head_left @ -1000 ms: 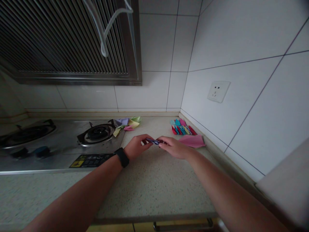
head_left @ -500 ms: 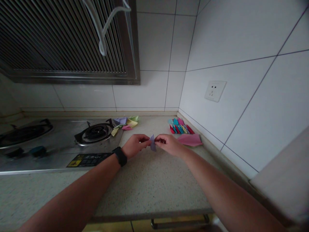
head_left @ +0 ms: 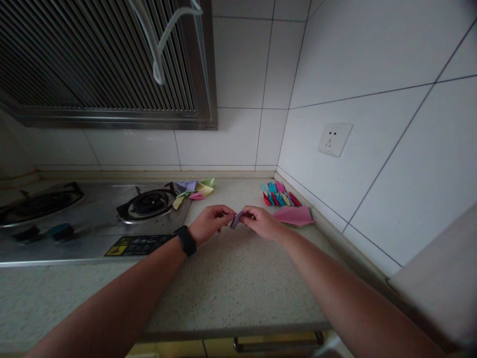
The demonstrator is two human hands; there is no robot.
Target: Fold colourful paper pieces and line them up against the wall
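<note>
Between your two hands, just above the countertop [head_left: 238, 288], sits a small piece of folded purple paper [head_left: 236, 220]. Your left hand [head_left: 207, 221] is nearly closed, thumb and forefinger pinching the paper's left side. Your right hand [head_left: 261, 223] is closed to a similar pinch on the right side, its other fingers curled in. The paper is narrow, flat-sided and tilted, its lower end pointing toward you and to the left; individual creases are too small to read. A black watch [head_left: 186, 241] encircles your left wrist.

Beyond your right hand, locate the pink paper [head_left: 294, 216] lying flat and, just behind it, a cluster of small folded pieces [head_left: 279, 195] in red, blue, yellow and pink. Beyond your left hand, loose folded papers [head_left: 196, 188] in purple, green, yellow and pink overlap the edge of the steel stove [head_left: 93, 221].

The countertop is pale and speckled. Behind it rise white tiled walls [head_left: 238, 136], meeting at a corner; a socket [head_left: 335, 139] is set in the right-hand wall. A slatted range hood [head_left: 93, 64] hangs over the stove.
</note>
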